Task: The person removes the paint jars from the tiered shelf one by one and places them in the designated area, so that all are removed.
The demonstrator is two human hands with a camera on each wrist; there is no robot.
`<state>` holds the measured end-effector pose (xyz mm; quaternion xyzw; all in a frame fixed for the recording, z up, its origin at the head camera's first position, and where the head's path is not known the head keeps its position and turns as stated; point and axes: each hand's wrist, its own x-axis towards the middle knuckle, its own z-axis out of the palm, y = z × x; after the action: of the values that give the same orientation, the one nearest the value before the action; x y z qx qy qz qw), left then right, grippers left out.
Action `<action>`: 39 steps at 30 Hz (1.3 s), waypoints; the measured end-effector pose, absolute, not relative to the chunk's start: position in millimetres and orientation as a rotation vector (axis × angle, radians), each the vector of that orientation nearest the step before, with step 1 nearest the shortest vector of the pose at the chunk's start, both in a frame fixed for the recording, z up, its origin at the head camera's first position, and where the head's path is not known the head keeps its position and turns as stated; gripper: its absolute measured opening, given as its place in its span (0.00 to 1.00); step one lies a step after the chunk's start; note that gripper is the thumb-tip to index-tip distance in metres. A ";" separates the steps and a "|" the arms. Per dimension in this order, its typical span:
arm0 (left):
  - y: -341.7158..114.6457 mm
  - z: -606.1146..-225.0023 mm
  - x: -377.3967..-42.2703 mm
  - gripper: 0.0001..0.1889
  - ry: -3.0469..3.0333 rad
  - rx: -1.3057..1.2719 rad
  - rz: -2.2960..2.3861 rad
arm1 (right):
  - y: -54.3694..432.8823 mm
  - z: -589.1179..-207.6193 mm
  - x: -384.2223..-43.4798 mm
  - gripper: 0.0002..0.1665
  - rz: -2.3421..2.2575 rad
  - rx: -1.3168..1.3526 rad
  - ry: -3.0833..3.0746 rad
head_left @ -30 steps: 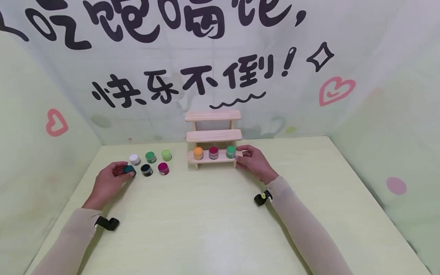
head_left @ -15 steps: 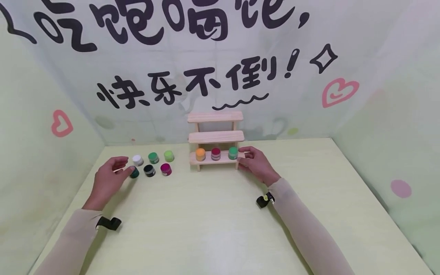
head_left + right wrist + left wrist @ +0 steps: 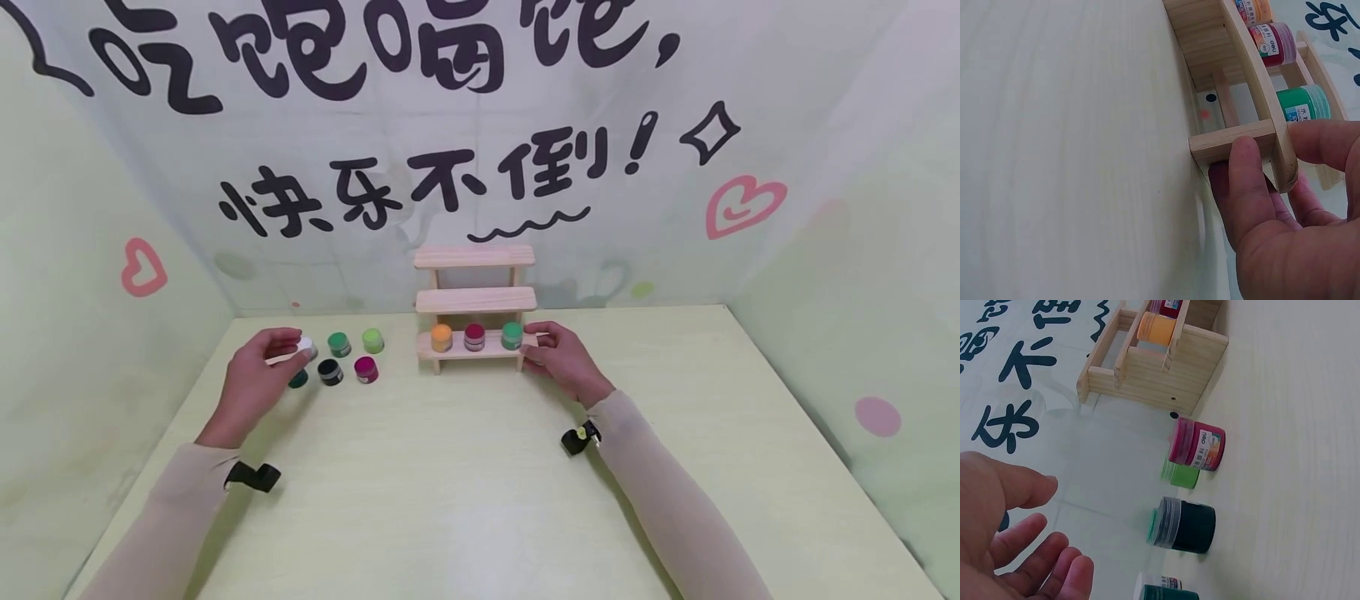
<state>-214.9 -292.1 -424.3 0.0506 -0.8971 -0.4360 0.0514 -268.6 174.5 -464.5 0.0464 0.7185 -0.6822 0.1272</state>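
My left hand [image 3: 258,379] hovers over the left end of a group of small paint jars, fingers relaxed and holding nothing. Below it a dark teal jar [image 3: 297,379] is partly hidden, and a white jar [image 3: 306,343] shows just past the fingertips. In the left wrist view that hand [image 3: 1022,531] is apart from the jars. My right hand [image 3: 562,360] grips the right end of the bottom step of a wooden tiered stand [image 3: 476,298], thumb and fingers around its edge. On that step stand an orange jar [image 3: 441,337], a dark red jar [image 3: 474,337] and a green jar [image 3: 1304,103].
Beside the left hand are a black jar [image 3: 330,372], a magenta jar [image 3: 366,369], another green jar [image 3: 339,344] and a light green jar [image 3: 372,340]. A printed cloth wall [image 3: 360,275] closes the back of the pale table [image 3: 465,467], close behind the stand.
My left hand has let go of the dark teal jar, lifted and moved forward toward the white jar. The right hand keeps its grip on the stand. The head view has shifted slightly.
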 end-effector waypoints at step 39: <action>-152.7 -432.4 -252.4 0.22 -2.657 -0.219 -1.566 | 176.5 -460.8 -273.4 0.26 -1.983 0.111 2.057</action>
<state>-252.4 -152.7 -432.4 -0.0709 -0.8590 -0.5065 0.0248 -273.4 176.5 -460.8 0.0385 0.7122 -0.6867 0.1407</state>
